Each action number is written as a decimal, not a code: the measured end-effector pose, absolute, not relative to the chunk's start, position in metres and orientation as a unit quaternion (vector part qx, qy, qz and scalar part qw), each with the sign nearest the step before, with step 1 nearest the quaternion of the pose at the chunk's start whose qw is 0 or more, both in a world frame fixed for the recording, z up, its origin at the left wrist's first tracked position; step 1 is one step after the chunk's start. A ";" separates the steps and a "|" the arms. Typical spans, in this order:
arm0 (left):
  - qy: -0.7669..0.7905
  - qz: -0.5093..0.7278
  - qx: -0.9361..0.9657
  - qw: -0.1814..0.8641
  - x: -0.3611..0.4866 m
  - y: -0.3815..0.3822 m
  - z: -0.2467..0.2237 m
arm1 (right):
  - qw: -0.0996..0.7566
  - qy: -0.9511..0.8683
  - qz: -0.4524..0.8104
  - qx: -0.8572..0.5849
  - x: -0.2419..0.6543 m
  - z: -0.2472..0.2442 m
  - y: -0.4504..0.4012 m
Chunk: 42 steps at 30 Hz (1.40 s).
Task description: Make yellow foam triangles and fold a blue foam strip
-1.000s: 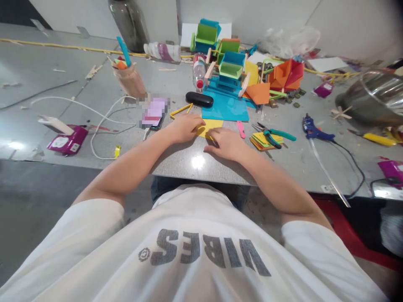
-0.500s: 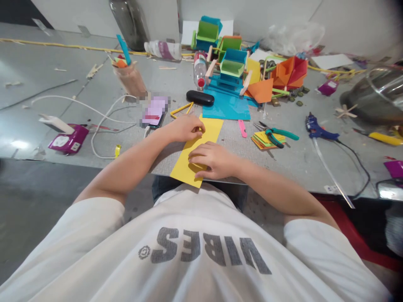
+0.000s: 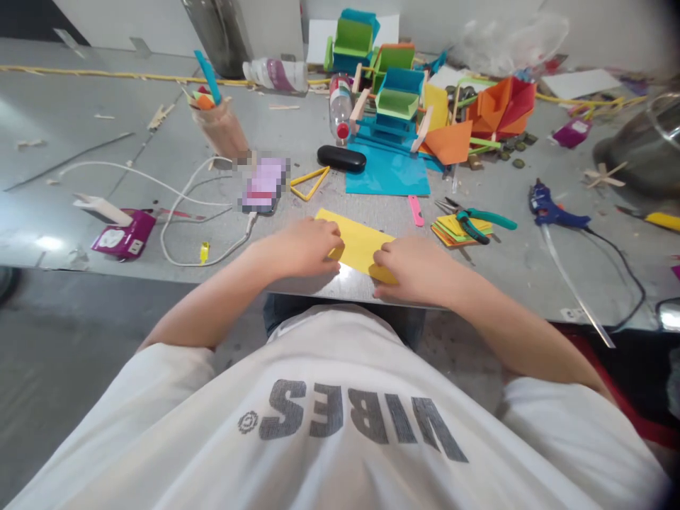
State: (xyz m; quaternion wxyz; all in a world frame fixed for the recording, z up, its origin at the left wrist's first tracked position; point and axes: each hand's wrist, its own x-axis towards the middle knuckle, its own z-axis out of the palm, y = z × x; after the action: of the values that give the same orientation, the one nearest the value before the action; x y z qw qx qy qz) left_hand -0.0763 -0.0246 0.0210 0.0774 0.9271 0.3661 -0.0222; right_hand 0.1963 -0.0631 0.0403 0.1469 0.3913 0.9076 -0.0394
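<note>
A strip of yellow paper (image 3: 361,241) lies crosswise at the table's front edge, between my two hands. My left hand (image 3: 312,246) grips its left end, fingers curled over the paper. At the right end, my right hand (image 3: 406,268) holds the paper with bent fingers, the thumb low by the near edge. Parts of both ends are hidden under the fingers. Just beyond the paper lie a yellow triangle of thin sticks (image 3: 309,184), a black case (image 3: 341,158) and a pink cutter-like tool (image 3: 416,211).
Teal-handled pliers (image 3: 481,219) rest on a stack of coloured paper (image 3: 457,235). Further right is a blue glue gun (image 3: 555,209) with a cord. A phone (image 3: 264,183) on a white cable lies left. Behind stand coloured paper-and-stick models (image 3: 396,103), a bottle (image 3: 341,106) and a stick holder (image 3: 220,131).
The yellow paper has turned from lengthwise to crosswise. My right hand has moved right to its other end, and my left hand has come nearer to me.
</note>
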 end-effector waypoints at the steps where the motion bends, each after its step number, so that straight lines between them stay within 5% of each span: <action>1: 0.356 -0.035 0.931 0.067 -0.077 -0.041 0.020 | 0.132 0.913 -0.041 0.384 0.205 0.037 -0.071; 10: 0.437 0.170 0.883 -0.001 -0.108 -0.135 -0.040 | -0.163 0.913 0.029 0.373 0.242 -0.024 -0.146; 16: 0.445 0.247 0.850 0.133 -0.121 -0.129 -0.037 | -0.216 0.868 0.022 0.447 0.261 -0.022 -0.144; 24: 0.560 0.420 0.666 0.260 -0.112 -0.046 0.009 | -0.402 0.728 -0.173 0.527 0.271 0.027 -0.075; 37: 0.557 0.467 0.636 0.258 -0.123 -0.020 0.014 | -0.462 0.689 -0.231 0.509 0.263 0.017 -0.058; 42: 0.591 0.435 0.640 0.229 -0.124 -0.026 0.004 | -0.406 0.717 -0.089 0.559 0.248 0.001 -0.070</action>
State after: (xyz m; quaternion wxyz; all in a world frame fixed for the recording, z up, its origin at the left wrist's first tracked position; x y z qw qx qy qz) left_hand -0.1237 -0.0261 0.0040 0.2290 0.6400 0.5907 0.4347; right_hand 0.2478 -0.0697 0.0012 -0.4061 0.5591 0.7173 -0.0893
